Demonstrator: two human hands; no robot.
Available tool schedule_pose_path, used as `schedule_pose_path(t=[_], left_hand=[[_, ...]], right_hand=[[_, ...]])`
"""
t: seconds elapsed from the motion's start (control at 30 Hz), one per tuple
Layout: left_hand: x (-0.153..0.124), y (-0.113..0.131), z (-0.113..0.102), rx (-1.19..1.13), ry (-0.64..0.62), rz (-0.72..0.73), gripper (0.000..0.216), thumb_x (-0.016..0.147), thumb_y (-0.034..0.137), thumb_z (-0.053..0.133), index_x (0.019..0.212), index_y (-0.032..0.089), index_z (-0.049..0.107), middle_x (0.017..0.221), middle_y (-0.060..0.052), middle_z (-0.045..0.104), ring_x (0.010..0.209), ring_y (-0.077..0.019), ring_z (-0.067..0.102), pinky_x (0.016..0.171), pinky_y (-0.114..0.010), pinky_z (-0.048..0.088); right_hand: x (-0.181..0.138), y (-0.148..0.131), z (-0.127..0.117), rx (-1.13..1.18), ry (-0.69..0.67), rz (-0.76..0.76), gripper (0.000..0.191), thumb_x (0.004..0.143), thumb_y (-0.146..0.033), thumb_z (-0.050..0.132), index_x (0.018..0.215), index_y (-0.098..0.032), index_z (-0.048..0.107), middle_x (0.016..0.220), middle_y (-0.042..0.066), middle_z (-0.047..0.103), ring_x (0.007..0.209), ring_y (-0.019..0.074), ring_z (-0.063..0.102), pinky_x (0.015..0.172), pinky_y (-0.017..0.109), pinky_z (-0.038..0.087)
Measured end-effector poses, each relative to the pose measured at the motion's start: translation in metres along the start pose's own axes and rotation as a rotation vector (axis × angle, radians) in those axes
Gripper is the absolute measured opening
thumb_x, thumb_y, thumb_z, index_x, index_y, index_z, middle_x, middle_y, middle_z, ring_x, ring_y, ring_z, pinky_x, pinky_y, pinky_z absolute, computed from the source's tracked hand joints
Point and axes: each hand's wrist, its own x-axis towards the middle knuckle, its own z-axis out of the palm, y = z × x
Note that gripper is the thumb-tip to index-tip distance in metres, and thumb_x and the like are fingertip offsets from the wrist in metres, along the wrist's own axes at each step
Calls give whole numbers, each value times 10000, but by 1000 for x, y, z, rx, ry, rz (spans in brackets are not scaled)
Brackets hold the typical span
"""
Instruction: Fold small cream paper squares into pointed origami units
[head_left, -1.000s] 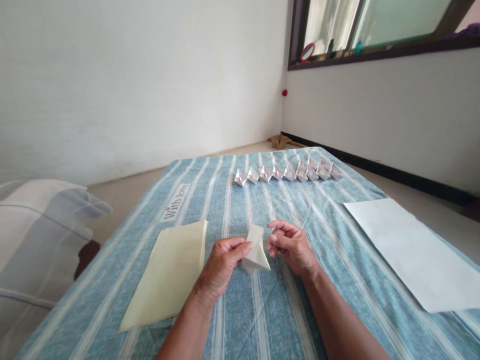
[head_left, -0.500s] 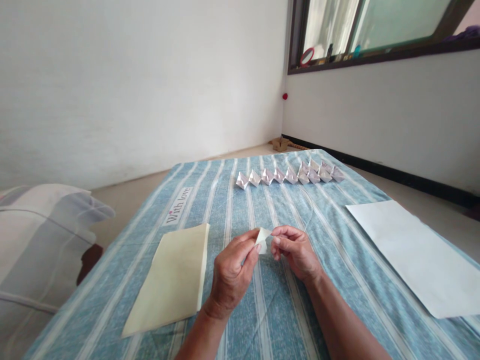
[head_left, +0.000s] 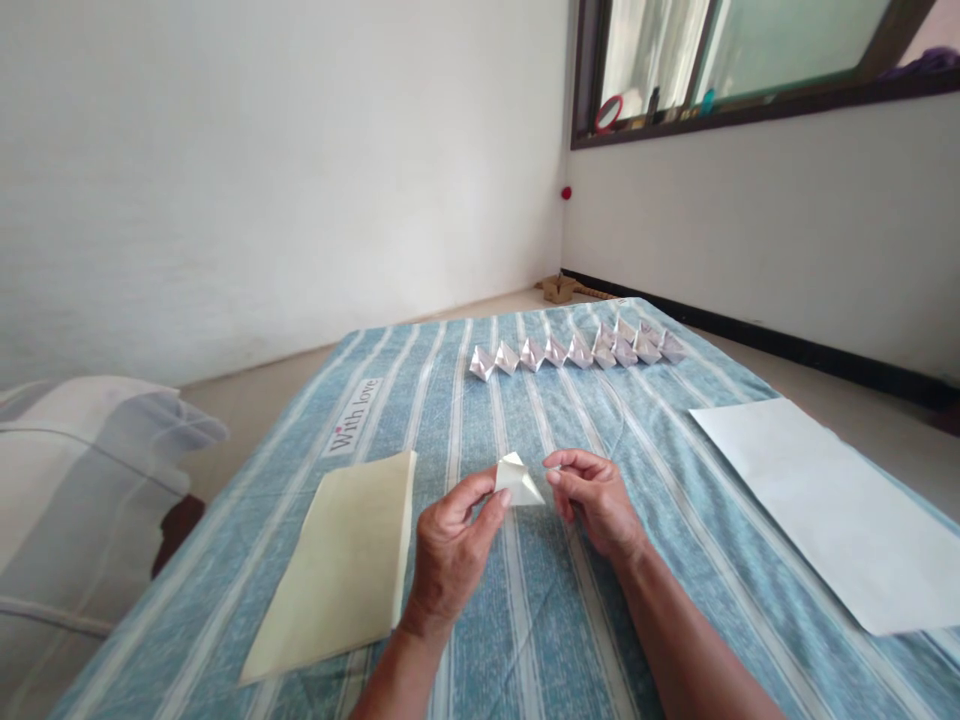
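My left hand (head_left: 454,535) pinches a small folded piece of pale paper (head_left: 517,484) by its left edge, between thumb and fingers. The paper has creased, pointed flaps and is held above the cloth. Just to its right, my right hand (head_left: 594,497) is apart from the paper, fingers bent, with a small gap between thumb and index finger and nothing seen in it. Farther back stand several folded paper shapes (head_left: 531,354) with pointed tips, in a row that doubles up at its right end.
A blue and white striped cloth (head_left: 442,410) covers the table. A stack of yellowish paper (head_left: 337,560) lies to the left, and a white sheet (head_left: 825,510) to the right. Draped fabric (head_left: 82,500) is beside the table at left. A cardboard box (head_left: 557,289) sits on the floor behind.
My right hand has come off the folded paper's right side. My left hand has shifted slightly left with the paper, which is turned and shows its flaps more openly.
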Motion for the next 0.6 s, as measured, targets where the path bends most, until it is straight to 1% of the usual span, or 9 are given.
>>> schedule_pose_path(t=[0.1,0.2,0.27,0.37,0.43,0.6], left_hand=[[2,0,0,-98,-8,-70,222,764,308,710,951,203,766,915,-23,773,866,-243,700,810,-285,517],[2,-1,2,-187,-21,-99,189,757,297,723,916,209,772,935,-19,774,895,-239,698,837,-286,513],[2,-3,3,-236,-28,-116,190,753,294,732,917,207,773,928,-18,775,906,-239,697,857,-294,510],[1,-6,5,-287,-25,-148,219,744,295,746,938,195,769,895,-21,775,896,-241,698,861,-307,512],[2,-7,5,-310,-14,-159,217,735,293,757,925,189,768,882,-21,775,880,-235,697,850,-305,513],[1,-8,8,-361,-11,-182,192,711,279,772,880,190,773,838,-13,775,829,-211,686,816,-284,512]], right_hand=[[0,-3,0,-57,46,-16,219,634,-333,829,731,-170,719,453,-43,570,383,65,428,399,189,310],[-1,-4,2,-92,48,-62,176,630,-318,828,662,-180,722,547,-25,619,494,84,484,501,213,388],[-1,-4,4,-70,46,-76,163,615,-305,836,682,-196,735,629,-18,659,571,104,523,571,232,421],[-1,-3,6,-31,18,-39,219,600,-315,847,769,-213,752,721,-8,694,646,132,569,625,255,444],[-2,-3,7,-42,-4,-14,247,613,-345,843,799,-211,751,741,-1,697,655,138,580,627,258,451],[-3,-2,8,-67,-52,14,308,654,-398,817,891,-216,741,787,13,701,666,151,597,557,248,468]])
